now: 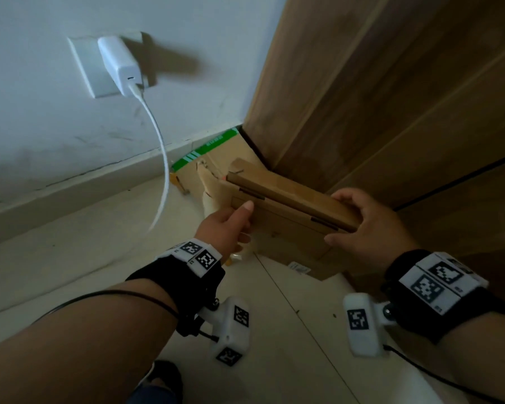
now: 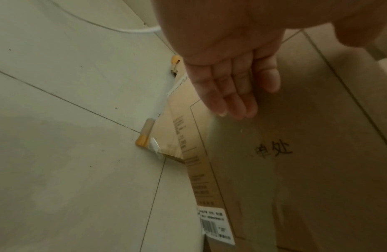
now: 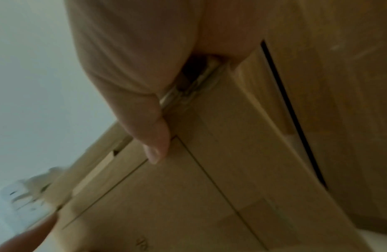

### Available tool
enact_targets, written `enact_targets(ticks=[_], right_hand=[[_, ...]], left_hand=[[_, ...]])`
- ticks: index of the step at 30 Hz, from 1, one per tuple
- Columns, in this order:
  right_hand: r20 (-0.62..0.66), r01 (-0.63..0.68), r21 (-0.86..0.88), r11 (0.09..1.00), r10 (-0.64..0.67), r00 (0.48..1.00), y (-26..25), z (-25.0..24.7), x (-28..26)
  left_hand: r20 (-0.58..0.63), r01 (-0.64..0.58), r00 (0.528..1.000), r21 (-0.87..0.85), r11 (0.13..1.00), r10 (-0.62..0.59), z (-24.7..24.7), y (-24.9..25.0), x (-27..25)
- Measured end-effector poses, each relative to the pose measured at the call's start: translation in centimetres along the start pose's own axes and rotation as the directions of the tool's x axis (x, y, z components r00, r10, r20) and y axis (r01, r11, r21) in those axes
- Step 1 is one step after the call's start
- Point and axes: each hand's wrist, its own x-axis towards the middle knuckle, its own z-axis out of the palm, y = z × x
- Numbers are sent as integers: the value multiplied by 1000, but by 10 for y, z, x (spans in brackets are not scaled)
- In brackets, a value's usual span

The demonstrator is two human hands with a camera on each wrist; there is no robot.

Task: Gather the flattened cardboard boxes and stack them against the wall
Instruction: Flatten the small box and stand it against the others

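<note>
Both left hand [image 1: 225,228], right hand [image 1: 370,225] grip cardboard [image 1: 289,196]; green-striped box [image 1: 207,147] head-only.

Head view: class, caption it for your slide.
Left hand and right hand hold a flattened cardboard box above a cardboard pile.
</note>
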Motion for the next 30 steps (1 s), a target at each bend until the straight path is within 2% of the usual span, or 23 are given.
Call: enact_targets(ticks=[4,6,9,13,16,19,21,22,24,25,27,28,30], right_hand=[[-2,-19,157,987,19,1000,16,-7,-2],[-36,-38,157,987,44,998,17,1,-1],[-186,-4,9,1000,6,983,14,22,3],[-332,141,-254,957,-223,916,-5,50,3],[-289,247,-397,884,-375,881,-14,71,3],[-207,288,-473,833,-423,882,-16,86,6],[-116,326,-489,809,-431,895,-20,90,9],[-52,349,-480,805,-423,905,-22,91,10],[96,356,-379,854,-346,933,-20,95,12],[107,323,-323,890,-305,946,-18,98,12],[20,158,-185,970,-157,987,-8,106,16],[-27,37,-109,993,-40,999,-2,111,20],[-64,-190,85,978,196,979,9,121,32]], left_hand=[[54,-12,998,20,1000,11,-2,-2,-3],[98,6,995,-6,1000,-6,-2,-2,-5],[185,59,982,-117,991,-36,2,6,-8],[204,85,979,-308,947,-21,12,16,-5],[147,108,988,-451,886,-45,16,24,3],[70,101,995,-502,859,-77,14,27,12],[-24,90,993,-511,855,-118,12,23,22],[-75,82,987,-511,856,-139,10,19,26],[-153,57,976,-511,857,-157,3,12,35],[-175,44,972,-519,854,-156,-1,9,39],[-179,33,972,-537,843,-152,-9,2,48],[-166,38,974,-545,837,-152,-13,-1,52],[-135,54,979,-556,830,-154,-18,-8,59]])
